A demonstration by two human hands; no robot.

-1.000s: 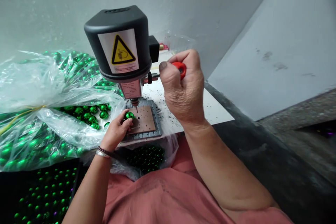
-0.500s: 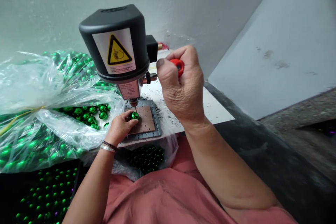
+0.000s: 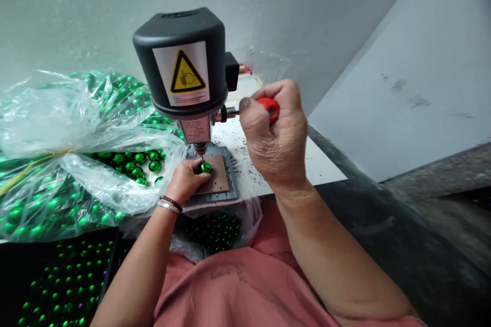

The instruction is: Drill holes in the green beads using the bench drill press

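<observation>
The left hand (image 3: 186, 182) clamps a green bauble (image 3: 205, 167) under the drill bit (image 3: 201, 159), the right hand (image 3: 276, 135) well apart, gripping the red lever (image 3: 271, 107) (hard pressure could crack that bauble).

The single view looks from the person's head, forward and steeply down past the pink shirt (image 3: 238, 286). It sits close above the drill press (image 3: 180, 56) and tabletop (image 3: 233, 138), slightly tilted, with a wall (image 3: 95, 10) behind them.

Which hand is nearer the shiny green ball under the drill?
Left. The left hand is holding the green bauble in its fingers; the right hand is farther away, up and to the bauble's right, closed around a red handle.
</observation>
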